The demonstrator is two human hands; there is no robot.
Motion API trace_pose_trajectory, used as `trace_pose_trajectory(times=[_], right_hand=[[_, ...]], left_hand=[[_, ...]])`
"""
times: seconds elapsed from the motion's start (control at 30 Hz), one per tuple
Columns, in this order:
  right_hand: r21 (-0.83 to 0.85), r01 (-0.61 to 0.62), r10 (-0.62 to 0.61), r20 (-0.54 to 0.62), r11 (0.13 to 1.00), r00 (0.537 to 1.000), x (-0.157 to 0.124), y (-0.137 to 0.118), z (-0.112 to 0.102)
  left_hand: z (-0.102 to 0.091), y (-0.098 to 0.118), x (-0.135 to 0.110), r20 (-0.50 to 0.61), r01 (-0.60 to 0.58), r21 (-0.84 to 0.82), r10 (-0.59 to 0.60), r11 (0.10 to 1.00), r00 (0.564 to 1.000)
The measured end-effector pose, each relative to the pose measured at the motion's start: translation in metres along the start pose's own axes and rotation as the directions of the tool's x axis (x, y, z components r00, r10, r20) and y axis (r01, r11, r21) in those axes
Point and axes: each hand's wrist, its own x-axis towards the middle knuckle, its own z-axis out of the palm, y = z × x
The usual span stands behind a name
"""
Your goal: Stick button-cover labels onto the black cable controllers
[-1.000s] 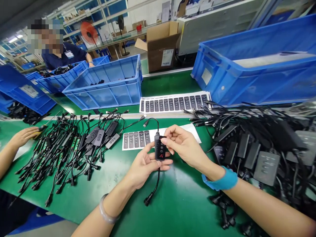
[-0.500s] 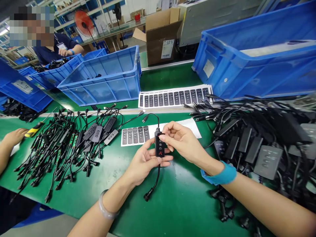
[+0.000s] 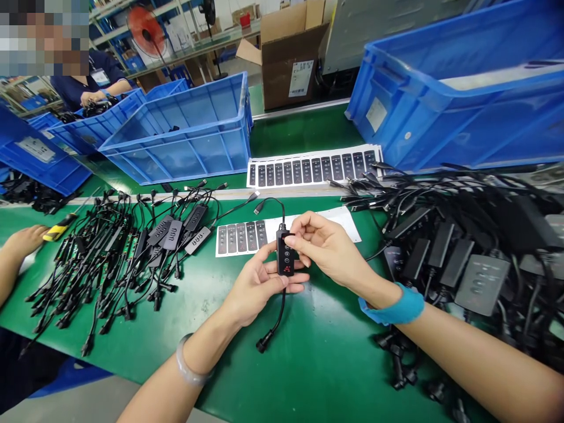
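My left hand (image 3: 259, 285) is wrapped around a small black inline controller (image 3: 282, 267), fingers behind it and thumb at its lower edge. On the controller's face lies a dark label (image 3: 287, 258) with round button signs and a red mark at the bottom. My right hand (image 3: 324, 247) is closed in a pinch at the label's upper end, its thumb covering part of it. A USB lead (image 3: 268, 201) runs out of the controller's top; a short cable with a round connector (image 3: 264, 342) hangs below. Behind my hands lies a white label sheet (image 3: 346, 223), partly hidden.
Cabled controllers are heaped at left (image 3: 171, 235) and right (image 3: 482, 285). Further label sheets (image 3: 315, 170) lie behind. Blue crates (image 3: 185, 150) line the back, near a cardboard box (image 3: 282, 64). Another person's hand (image 3: 26, 241) rests by a yellow-black screwdriver (image 3: 59, 228); a co-worker (image 3: 94, 79) stands behind.
My view has shifted slightly. Both hands keep nearly the same hold, and the label sits much as before. The co-worker's hand at the back has lowered towards the crate.
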Motion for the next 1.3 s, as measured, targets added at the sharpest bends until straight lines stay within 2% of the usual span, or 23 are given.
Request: trace_pose_trajectory(times=[0.37, 1.3], right_hand=[[-0.005, -0.001, 0.001, -0.006, 1.0, 1.0, 0.0004, -0.0008, 0.0004], [-0.216, 0.12, -0.144, -0.1, 0.969, 0.985, -0.0034, 0.0042, 0.0016]], left_hand=[[-0.0008, -0.001, -0.0004, 0.012, -0.003, -0.001, 0.003, 1.0, 1.0], [0.0031, -0.0028, 0.0008, -0.04, -0.007, 0.054, 0.009, 0.999, 0.999]])
